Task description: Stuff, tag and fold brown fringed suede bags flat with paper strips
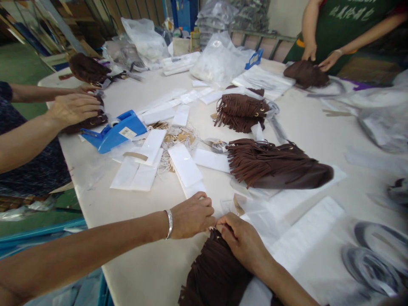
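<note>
My left hand (193, 216), with a silver bracelet at its wrist, is closed in a pinch at the top edge of a dark brown fringed bag (216, 272). What sits between its fingertips is too small to make out. Fingers of my right hand (244, 242) grip the same top edge, almost touching the left fingertips. The bag lies at the table's near side, its lower part cut off by the frame. Just beyond my hands are a clear plastic bag with a brown tag (238, 205) and a second brown fringed bag (277, 165) lying on its side.
A blue tape dispenser (114, 131) stands left of a heap of stringed tags (174, 144) and white paper strips (185, 163). Further back lie more fringed bags (244, 108). Rolled straps (371, 267) lie at right. Two co-workers' hands (72, 111) (321, 59) handle brown bags.
</note>
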`<state>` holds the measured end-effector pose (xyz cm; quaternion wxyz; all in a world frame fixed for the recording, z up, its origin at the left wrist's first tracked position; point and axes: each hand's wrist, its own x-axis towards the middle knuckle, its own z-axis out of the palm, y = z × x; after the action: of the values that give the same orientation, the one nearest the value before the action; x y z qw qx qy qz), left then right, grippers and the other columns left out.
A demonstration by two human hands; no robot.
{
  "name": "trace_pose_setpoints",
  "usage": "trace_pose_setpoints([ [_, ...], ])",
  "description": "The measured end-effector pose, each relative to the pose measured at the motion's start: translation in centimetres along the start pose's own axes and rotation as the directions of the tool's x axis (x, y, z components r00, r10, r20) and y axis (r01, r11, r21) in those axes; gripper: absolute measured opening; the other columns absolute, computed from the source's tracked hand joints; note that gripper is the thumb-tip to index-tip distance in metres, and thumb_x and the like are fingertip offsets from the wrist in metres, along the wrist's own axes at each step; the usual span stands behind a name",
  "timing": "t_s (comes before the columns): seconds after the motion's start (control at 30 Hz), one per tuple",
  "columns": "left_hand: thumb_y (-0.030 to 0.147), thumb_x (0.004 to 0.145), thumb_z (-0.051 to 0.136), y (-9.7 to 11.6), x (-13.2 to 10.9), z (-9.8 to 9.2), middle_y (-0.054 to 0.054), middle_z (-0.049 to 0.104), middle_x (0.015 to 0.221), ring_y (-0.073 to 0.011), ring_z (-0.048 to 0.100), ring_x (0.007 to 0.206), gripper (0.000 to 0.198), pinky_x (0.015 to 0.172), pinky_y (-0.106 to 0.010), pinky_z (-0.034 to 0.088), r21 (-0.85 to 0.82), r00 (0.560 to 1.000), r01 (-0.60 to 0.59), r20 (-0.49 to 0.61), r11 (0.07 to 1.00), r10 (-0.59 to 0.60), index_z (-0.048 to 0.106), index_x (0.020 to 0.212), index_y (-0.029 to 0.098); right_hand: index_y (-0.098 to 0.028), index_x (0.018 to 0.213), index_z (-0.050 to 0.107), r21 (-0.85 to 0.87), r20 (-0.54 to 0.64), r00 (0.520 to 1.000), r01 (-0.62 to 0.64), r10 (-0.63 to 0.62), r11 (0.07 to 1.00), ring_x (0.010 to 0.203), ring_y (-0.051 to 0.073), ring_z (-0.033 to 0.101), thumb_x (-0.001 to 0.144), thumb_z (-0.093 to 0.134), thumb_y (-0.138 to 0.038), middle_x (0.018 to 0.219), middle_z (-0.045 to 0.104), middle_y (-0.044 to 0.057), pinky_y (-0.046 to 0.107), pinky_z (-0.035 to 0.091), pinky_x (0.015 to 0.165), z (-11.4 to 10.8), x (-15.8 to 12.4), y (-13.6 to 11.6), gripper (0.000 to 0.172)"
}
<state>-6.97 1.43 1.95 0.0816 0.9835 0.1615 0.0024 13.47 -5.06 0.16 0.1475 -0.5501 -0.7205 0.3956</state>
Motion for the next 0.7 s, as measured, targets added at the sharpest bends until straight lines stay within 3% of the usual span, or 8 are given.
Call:
trace_pose_setpoints([
  [0.23, 0.033, 0.085, 0.059, -0.2, 0.8, -2.3, -0.006, 0.065, 0.086, -0.025, 0.055, 0.094, 0.015, 0.079, -0.038, 0.04, -0.107, 0.982, 0.058, 0.183, 0.993, -0.038, 0.06, 0.087, 0.018, -0.021, 0.089, 0.059, 0.005, 0.0, 1.0, 0.015, -0.015, 1.0, 0.077, 0.016, 0.057, 0.093, 0.043, -0.024, 0.085, 0.062, 0.001, 0.028, 0.038, 0.07, -0.1, -0.2, 0.1, 0.016],
  [0.4, 0.024, 0.082, 0.059, -0.9, 1.5, -2.5, -0.003, 0.067, 0.079, -0.0217, 0.061, 0.086, 0.009, 0.075, -0.032, 0.043, -0.285, 0.938, 0.216, 0.327, 0.934, -0.117, 0.065, 0.088, 0.021, -0.02, 0.086, 0.06, 0.131, -0.008, 0.999, -0.032, 0.033, 0.991, 0.075, 0.016, 0.056, 0.092, 0.045, -0.028, 0.081, 0.062, 0.001, 0.028, 0.039, 0.07, -0.5, 0.1, 0.7, 0.018],
  [0.57, 0.02, 0.078, 0.061, -1.8, 1.7, -2.5, -0.002, 0.068, 0.079, -0.0187, 0.062, 0.081, 0.011, 0.069, -0.027, 0.044, -0.429, 0.918, 0.279, 0.382, 0.859, -0.107, 0.067, 0.088, 0.021, -0.019, 0.089, 0.061, 0.46, 0.111, 0.987, -0.151, 0.112, 0.875, 0.067, 0.013, 0.05, 0.091, 0.049, -0.041, 0.074, 0.056, -0.001, 0.024, 0.039, 0.062, -3.3, -0.8, -0.6, 0.025],
  [0.7, 0.02, 0.075, 0.063, -2.2, 1.5, -2.4, 0.0, 0.066, 0.077, -0.0162, 0.059, 0.071, 0.01, 0.063, -0.025, 0.042, -0.468, 0.93, 0.285, 0.348, 0.837, -0.122, 0.065, 0.085, 0.02, -0.02, 0.084, 0.06, 0.531, 0.182, 0.98, -0.162, 0.075, 0.832, 0.061, 0.011, 0.043, 0.091, 0.051, -0.047, 0.068, 0.049, -0.002, 0.022, 0.036, 0.054, -6.7, -2.8, -3.7, 0.029],
])
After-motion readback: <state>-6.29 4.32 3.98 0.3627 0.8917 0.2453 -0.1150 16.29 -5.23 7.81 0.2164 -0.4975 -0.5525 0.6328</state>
